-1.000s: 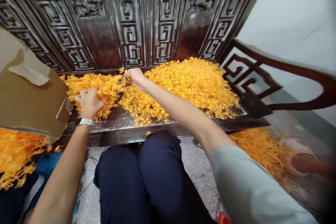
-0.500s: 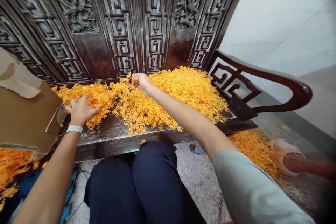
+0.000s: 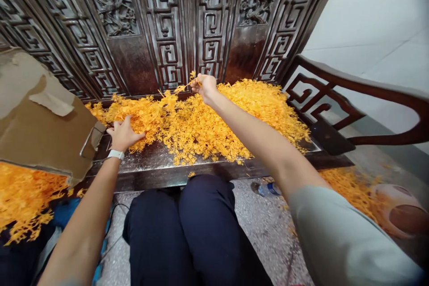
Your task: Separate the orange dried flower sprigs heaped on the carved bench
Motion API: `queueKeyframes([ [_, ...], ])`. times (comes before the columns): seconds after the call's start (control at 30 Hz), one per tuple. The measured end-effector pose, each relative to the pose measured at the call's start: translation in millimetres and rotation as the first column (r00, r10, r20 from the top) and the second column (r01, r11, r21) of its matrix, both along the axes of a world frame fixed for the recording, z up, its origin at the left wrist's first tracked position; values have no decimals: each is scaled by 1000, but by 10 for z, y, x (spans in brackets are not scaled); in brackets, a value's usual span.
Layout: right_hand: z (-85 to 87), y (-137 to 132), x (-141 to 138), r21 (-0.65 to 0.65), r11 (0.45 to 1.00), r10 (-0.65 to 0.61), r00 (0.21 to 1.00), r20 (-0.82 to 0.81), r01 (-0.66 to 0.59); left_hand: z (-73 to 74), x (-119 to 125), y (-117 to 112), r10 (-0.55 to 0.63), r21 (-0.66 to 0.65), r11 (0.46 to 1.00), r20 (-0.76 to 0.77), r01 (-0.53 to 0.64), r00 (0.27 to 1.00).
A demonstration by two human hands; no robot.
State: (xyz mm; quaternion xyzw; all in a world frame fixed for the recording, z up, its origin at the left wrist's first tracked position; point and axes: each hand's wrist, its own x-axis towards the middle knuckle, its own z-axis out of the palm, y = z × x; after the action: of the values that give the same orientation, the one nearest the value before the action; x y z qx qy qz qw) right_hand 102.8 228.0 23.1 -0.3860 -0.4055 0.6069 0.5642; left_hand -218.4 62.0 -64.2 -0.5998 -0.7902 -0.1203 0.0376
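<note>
**Hands in the orange heap**

The right hand (image 3: 205,87) was raised just above the far edge of the heap (image 3: 241,116), close to the carved back (image 3: 167,31) of the bench. Its fingers were pinched shut on a sprig (image 3: 191,79) of the same orange strands, which trailed from the fingertips down toward the heap.

The left hand (image 3: 123,134) lay flat on the heap's left part, palm down, fingers spread and gripping nothing. A pale band (image 3: 115,155) sat on that wrist.

The heap covered most of the dark seat (image 3: 150,161), from the left hand across to the armrest (image 3: 351,94). A bare strip of seat showed along the near edge.

A cardboard box (image 3: 40,129) leaned at the left end of the seat, just beside the left hand. More orange strands (image 3: 23,201) lay below the box, and others (image 3: 348,187) on the floor at the right. The person's knees (image 3: 187,232) in dark trousers were drawn up to the seat's front. A bottle (image 3: 268,189) lay on the floor near them.
</note>
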Motion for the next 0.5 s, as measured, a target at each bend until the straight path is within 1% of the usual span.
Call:
queueKeyframes([
  [0.03,22,79,31,-17,999,-39,999,-12,39,-12,-2,-4,-2,-19,1000,-5,2,1000],
  [0.1,103,295,182,-51,986,-160,986,-56,157,-41,-42,-33,3,-67,998,-27,-5,1000],
  [0.17,231,545,468,-53,959,-284,954,-93,280,-75,-128,-92,30,-108,994,-60,-36,998],
  [0.2,308,657,653,-37,950,-312,946,-89,310,-91,-180,-126,47,-122,991,-71,-55,996],
  [0.27,473,796,1051,2,956,-292,955,-56,293,-117,-281,-185,82,-133,987,-74,-91,994],
  [0.33,630,793,1407,12,971,-240,970,-30,241,-135,-360,-208,119,-140,982,-77,-129,990],
  [0.4,766,679,1660,26,984,-176,984,-16,177,-146,-416,-189,161,-141,975,-87,-173,983],
  [0.5,942,465,1860,106,992,-66,997,30,63,-145,-452,-132,225,-116,965,-77,-233,971],
])
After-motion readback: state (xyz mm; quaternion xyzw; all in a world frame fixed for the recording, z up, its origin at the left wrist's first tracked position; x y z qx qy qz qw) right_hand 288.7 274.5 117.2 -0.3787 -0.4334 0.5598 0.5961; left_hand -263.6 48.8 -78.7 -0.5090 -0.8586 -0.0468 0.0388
